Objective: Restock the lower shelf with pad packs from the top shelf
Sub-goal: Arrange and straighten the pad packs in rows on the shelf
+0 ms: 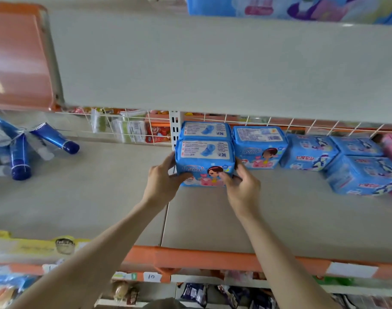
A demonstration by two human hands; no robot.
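We hold a blue pad pack (205,161) from both sides. Our left hand (162,184) curls round its left edge and our right hand (242,190) round its right, with both thumbs on the front face. The pack is low over the grey shelf deck (290,219); we cannot tell whether it touches. It is directly in front of an identical pack (205,130) and just beside a third pack (259,148). Blue tubes (20,157) lie well apart, to the left.
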